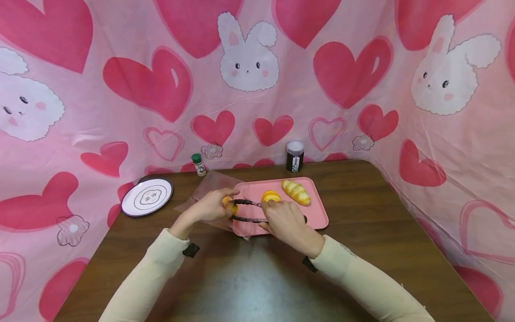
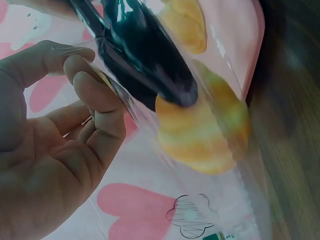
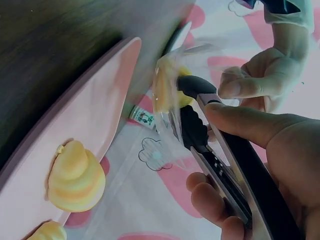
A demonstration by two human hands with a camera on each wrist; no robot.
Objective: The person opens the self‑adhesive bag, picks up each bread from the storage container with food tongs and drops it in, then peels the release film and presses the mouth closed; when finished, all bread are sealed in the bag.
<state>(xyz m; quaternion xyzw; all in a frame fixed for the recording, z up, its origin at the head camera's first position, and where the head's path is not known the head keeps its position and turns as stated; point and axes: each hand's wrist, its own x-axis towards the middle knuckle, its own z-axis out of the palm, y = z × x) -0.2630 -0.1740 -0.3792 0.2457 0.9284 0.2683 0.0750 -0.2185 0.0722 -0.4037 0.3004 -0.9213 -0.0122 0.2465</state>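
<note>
My left hand (image 1: 208, 206) pinches the edge of a clear plastic bag (image 1: 215, 181) between thumb and fingers. My right hand (image 1: 286, 220) grips a pair of black-tipped tongs (image 3: 240, 165). The tips reach into the bag and touch a yellow-orange bread roll (image 2: 202, 142) inside it; whether they still squeeze it I cannot tell. Below the hands lies a pink tray (image 1: 318, 214). On it are a rounded yellow roll (image 3: 77, 180), partly behind the right hand in the head view, and a long striped bread (image 1: 296, 192). The bag overlaps the tray's left side.
A dark-rimmed white plate (image 1: 130, 201) is at the table's left edge. At the back stand a green-capped shaker (image 1: 199, 166) and a dark jar with a pale lid (image 1: 295, 158). Heart-print cloth (image 1: 350, 134) surrounds the wooden table (image 1: 362, 250).
</note>
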